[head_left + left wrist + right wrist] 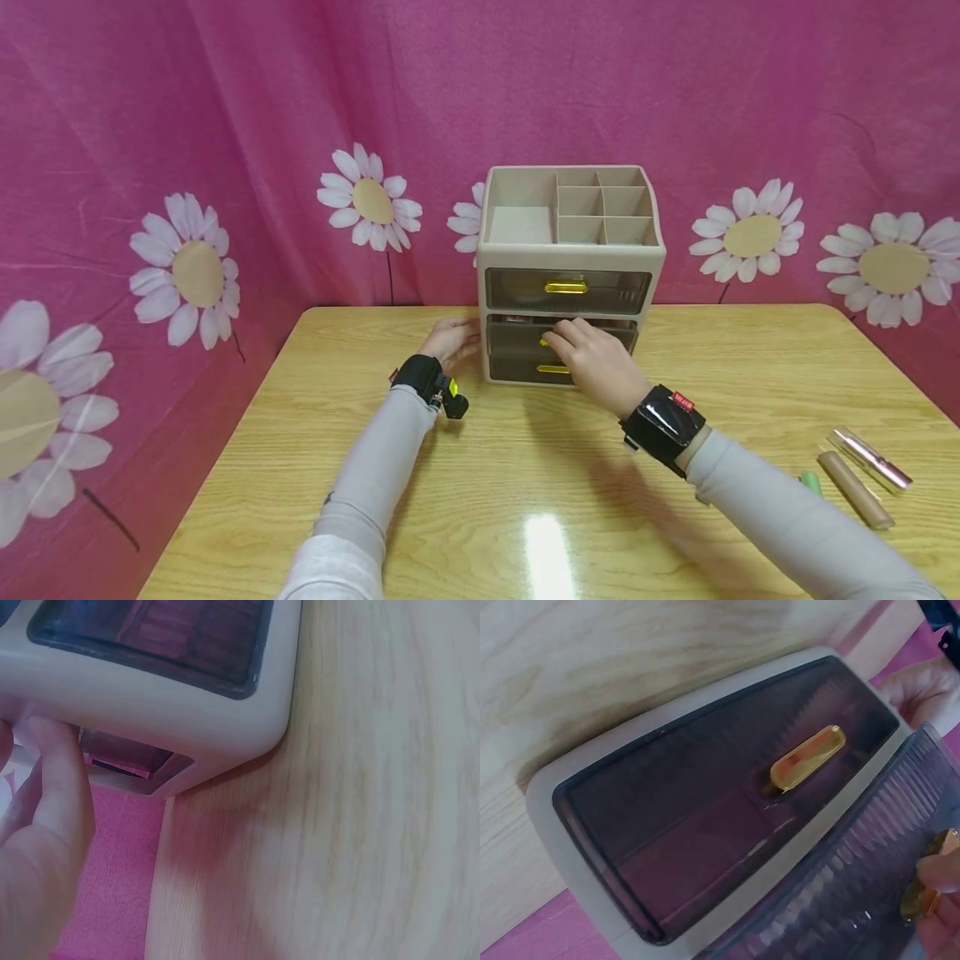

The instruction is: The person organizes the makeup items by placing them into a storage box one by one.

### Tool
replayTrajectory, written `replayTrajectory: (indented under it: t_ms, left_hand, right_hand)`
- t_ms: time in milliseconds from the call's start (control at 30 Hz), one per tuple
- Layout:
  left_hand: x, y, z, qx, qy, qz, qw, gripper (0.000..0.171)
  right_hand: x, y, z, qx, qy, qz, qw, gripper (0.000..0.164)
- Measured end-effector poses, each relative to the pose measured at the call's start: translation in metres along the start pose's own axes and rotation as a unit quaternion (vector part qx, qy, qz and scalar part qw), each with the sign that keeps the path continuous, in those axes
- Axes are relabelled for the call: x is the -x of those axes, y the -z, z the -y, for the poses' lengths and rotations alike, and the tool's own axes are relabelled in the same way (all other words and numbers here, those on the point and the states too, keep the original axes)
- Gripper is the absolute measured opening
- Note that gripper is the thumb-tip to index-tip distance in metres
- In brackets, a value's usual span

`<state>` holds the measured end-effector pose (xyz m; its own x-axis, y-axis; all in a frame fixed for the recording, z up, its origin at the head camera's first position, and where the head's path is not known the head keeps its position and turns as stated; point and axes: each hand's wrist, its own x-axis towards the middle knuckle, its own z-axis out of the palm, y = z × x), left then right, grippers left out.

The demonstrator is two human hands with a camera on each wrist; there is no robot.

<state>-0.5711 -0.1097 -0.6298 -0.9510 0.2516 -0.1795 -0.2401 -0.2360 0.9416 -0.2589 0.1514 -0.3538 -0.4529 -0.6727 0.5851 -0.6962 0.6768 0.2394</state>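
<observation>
A beige desktop organizer (570,257) with smoky see-through drawers stands at the back of the table. Its middle drawer (513,337) juts out a little from the frame. My right hand (596,367) pinches that drawer's gold handle (943,841) between thumb and fingers. Against the organizer's left side, my left hand (450,340) rests with its fingertips touching the wall; some of its fingers are hidden in the head view. The bottom drawer (705,795), with its own gold handle (810,759), is closed. Above, the top drawer (517,292) is closed too.
At the right of the table lie a pinkish metallic tube (870,458), a tan tube (855,490) and a green item (812,482) partly behind my right forearm. A pink curtain (570,83) with daisies hangs behind the wooden table (300,467).
</observation>
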Motion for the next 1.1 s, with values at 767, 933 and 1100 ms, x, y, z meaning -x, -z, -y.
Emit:
replayTrajectory:
  t_ms: [767, 933, 1100]
  left_hand:
    - [0.138, -0.077, -0.088, -0.039, -0.009, -0.027, 0.9988, 0.030]
    - [0.062, -0.033, -0.040, -0.031, -0.001, -0.020, 0.9993, 0.035]
    - [0.113, -0.065, -0.074, -0.045, -0.006, -0.029, 0.9986, 0.035]
  right_hand:
    - [-0.006, -0.012, -0.012, 0.008, -0.016, -0.003, 1.000, 0.027]
    - [-0.007, -0.009, -0.010, 0.006, -0.022, 0.004, 1.000, 0.026]
    - [-0.008, -0.005, -0.002, 0.000, -0.017, -0.006, 1.000, 0.032]
